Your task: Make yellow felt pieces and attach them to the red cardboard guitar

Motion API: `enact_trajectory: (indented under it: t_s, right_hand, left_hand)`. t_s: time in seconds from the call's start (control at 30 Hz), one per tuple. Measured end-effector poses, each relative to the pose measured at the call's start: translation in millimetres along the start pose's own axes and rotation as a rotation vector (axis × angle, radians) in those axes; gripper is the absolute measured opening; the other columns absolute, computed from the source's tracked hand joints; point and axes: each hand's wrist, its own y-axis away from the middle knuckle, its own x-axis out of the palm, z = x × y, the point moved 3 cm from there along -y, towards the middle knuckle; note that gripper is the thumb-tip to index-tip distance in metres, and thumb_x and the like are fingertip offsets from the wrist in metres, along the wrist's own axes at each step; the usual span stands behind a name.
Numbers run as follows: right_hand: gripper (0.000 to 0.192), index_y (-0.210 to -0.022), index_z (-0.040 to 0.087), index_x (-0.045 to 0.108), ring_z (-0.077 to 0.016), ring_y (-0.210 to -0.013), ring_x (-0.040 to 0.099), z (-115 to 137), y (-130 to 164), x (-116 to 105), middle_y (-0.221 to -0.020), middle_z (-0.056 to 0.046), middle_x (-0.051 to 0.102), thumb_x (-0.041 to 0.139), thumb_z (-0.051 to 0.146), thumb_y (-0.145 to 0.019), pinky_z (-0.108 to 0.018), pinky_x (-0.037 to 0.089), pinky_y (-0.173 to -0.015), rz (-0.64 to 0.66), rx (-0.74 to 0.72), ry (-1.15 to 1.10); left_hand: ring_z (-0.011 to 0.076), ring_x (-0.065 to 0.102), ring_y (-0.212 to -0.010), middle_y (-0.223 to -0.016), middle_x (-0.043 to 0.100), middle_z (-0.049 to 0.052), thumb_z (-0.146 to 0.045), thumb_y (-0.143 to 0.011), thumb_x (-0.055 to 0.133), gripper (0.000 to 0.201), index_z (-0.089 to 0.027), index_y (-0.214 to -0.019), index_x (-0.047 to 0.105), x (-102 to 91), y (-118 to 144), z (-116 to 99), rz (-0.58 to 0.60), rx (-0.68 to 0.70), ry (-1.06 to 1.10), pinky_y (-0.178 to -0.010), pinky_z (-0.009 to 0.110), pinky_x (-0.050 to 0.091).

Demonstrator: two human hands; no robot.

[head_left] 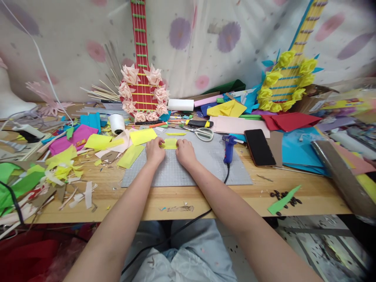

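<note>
Stretched between my two hands is a small piece of yellow crepe paper [169, 143], just over the grey cutting mat [164, 174]. My left hand [155, 150] pinches its left end, and my right hand [186, 152] pinches the right end. The fingertips are partly hidden behind the knuckles. Beyond the hands lie a narrow folded yellow strip [175, 134] and white-handled scissors [204, 134]. A blue glue gun [228, 149] rests on the mat to the right. More yellow paper pieces [143, 136] lie close to my left hand.
Paper scraps [63, 168] cover the table's left side. A black phone [259, 147] and blue sheets [301, 147] lie to the right. A red paper guitar [143, 90] and a yellow one [289, 82] lean at the back. The glue gun's cable [205, 213] runs over the front edge.
</note>
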Motion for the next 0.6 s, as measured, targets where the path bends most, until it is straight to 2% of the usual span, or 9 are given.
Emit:
enact_trajectory:
  t_s: [0.23, 0.33, 0.43, 0.6]
  right_hand:
    - [0.023, -0.096, 0.015, 0.054, -0.0227, -0.09, 0.048, -0.7, -0.6, 0.2, -0.097, -0.012, 0.056, 0.041, 0.011, -0.078, -0.034, 0.035, -0.08, -0.026, 0.009, -0.038]
    - [0.021, -0.09, 0.015, 0.055, -0.0205, -0.088, 0.049, -4.7, -1.2, -0.2, -0.094, -0.01, 0.058, 0.041, 0.01, -0.076, -0.032, 0.036, -0.08, -0.063, 0.022, -0.132]
    - [0.018, -0.083, 0.018, 0.055, -0.0151, -0.08, 0.051, -15.9, -5.2, 0.4, -0.085, -0.004, 0.059, 0.041, 0.01, -0.073, -0.029, 0.039, -0.077, -0.097, 0.088, -0.419]
    - [0.009, -0.076, 0.018, 0.051, -0.009, -0.065, 0.05, -40.2, -15.6, 1.2, -0.07, 0.004, 0.054, 0.05, 0.016, -0.066, -0.023, 0.041, -0.066, -0.218, 0.343, -1.111]
  left_hand:
    - [0.0176, 0.051, -0.097, -0.098, 0.062, 0.001, -0.013, -0.07, 0.044, 0.027, -0.023, -0.094, 0.053, -0.1, -1.5, 3.1, -0.096, 0.008, 0.114, -0.087, 0.033, 0.039]
    - [0.0147, 0.054, -0.094, -0.102, 0.06, 0.003, -0.013, -0.072, 0.045, 0.028, -0.021, -0.098, 0.052, 0.9, -11.6, 0.3, -0.045, 0.061, 0.14, -0.087, 0.029, 0.04]
    - [0.0142, 0.057, -0.09, -0.104, 0.059, 0.006, -0.02, -0.075, 0.047, 0.03, -0.018, -0.105, 0.05, 2.3, -26.4, -6.5, 0.105, 0.03, 0.139, -0.082, 0.028, 0.042]
    - [0.019, 0.059, -0.091, -0.106, 0.061, 0.01, -0.044, -0.077, 0.048, 0.047, -0.016, -0.114, 0.046, 0.9, -44.7, -22.4, 0.269, -0.047, 0.068, -0.078, 0.03, 0.043]
